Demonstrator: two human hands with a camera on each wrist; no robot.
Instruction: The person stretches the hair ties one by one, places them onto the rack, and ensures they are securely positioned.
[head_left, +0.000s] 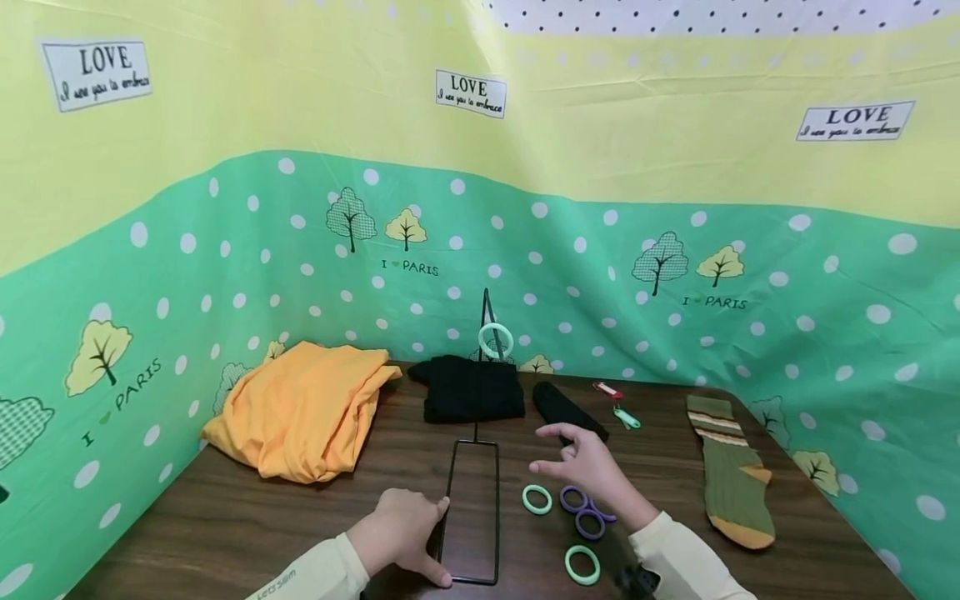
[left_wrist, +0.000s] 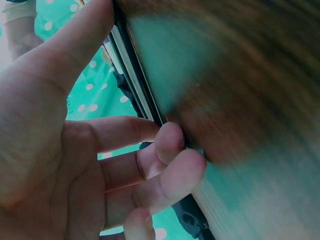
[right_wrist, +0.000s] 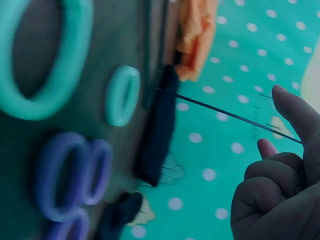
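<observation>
A black wire stand has its rectangular base flat on the table and a thin upright rising from the far end. My left hand holds the base at its near left corner, with the thumb by the near bar and the index finger against the left bar. A mint-green ring is at the upright's top; how it hangs there I cannot tell. To the right of the stand my right hand is raised and holds nothing, thumb and index finger apart. In the right wrist view its other fingers are bent.
Two mint rings and several purple rings lie right of the base. Farther back are orange cloth, black folded cloth, another black item and red and green tags. A green sock lies at right.
</observation>
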